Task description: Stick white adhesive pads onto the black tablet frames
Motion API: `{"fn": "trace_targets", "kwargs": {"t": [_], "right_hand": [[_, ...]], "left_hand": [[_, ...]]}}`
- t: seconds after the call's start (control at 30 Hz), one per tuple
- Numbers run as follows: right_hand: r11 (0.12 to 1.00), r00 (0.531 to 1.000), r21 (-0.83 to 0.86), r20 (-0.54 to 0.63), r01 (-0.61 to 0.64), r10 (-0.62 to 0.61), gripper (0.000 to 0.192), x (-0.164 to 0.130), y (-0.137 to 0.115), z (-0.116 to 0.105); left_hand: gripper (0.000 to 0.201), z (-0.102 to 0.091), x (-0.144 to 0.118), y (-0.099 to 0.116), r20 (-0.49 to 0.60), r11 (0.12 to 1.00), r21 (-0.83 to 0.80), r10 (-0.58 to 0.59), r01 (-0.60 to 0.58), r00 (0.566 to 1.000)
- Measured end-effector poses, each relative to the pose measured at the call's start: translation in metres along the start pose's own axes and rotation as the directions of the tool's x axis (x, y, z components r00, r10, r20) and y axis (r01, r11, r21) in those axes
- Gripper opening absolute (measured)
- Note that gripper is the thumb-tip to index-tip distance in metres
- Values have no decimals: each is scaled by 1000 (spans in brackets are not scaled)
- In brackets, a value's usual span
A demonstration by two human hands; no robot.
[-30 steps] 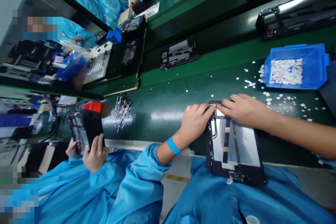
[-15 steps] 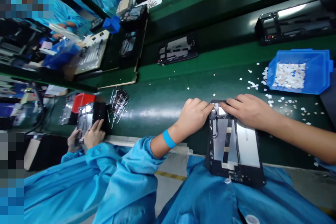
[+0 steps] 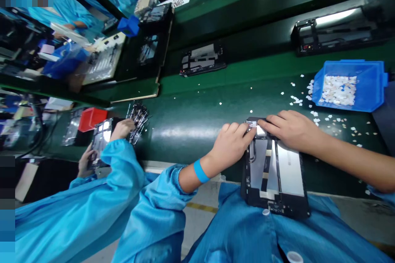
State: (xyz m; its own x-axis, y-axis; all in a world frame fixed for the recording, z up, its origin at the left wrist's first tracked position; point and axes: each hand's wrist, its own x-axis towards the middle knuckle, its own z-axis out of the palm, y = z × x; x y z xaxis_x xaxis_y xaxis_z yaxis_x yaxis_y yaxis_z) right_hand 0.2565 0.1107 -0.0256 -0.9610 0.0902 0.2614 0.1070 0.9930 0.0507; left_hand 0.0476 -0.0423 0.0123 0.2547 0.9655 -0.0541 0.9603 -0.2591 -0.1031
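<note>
Unmoved tablet frame (image 3: 273, 172), lengthwise toward belt (image 3: 191, 119)

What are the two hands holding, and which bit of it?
Both hands press on the far end of an opened tablet. The left hand and right hand meet fingertips at a small white piece there. Whether they pinch it or only press cannot be told.

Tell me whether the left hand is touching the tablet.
Touching: in the head view, the left hand's fingertips rest on the top edge of the tablet.
</note>
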Motion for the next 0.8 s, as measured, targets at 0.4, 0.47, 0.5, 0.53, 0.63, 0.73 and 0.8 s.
{"fn": "trace_targets", "kwargs": {"t": [0.4,0.47,0.5,0.53,0.63,0.73,0.8], "right_hand": [[463,828,777,129,-427,546,27,9,-11,-17],[-59,657,894,370,-444,657,19,14,-19,-23],[-288,587,875,477,-390,654,15,17,-22,-25],[-455,539,832,552,-316,636,12,20,-24,-26],[-641,468,751,628,-157,621,11,29,-29,-27],[-648,436,754,620,-103,652,11,38,-31,-28],[-652,431,754,617,-84,658,11,44,-32,-29]], "left_hand": [[27,10,-7,-5,-123,967,-215,-163,134,979],[29,12,-9,-2,-142,974,-213,-111,79,984],[29,14,-10,-1,-149,978,-201,-88,57,985],[30,15,-10,1,-154,981,-188,-74,45,985],[29,19,-9,3,-161,984,-176,-70,41,985],[26,20,-5,1,-166,980,-198,-71,37,984],[25,21,-2,-1,-162,974,-223,-73,36,984]]}}
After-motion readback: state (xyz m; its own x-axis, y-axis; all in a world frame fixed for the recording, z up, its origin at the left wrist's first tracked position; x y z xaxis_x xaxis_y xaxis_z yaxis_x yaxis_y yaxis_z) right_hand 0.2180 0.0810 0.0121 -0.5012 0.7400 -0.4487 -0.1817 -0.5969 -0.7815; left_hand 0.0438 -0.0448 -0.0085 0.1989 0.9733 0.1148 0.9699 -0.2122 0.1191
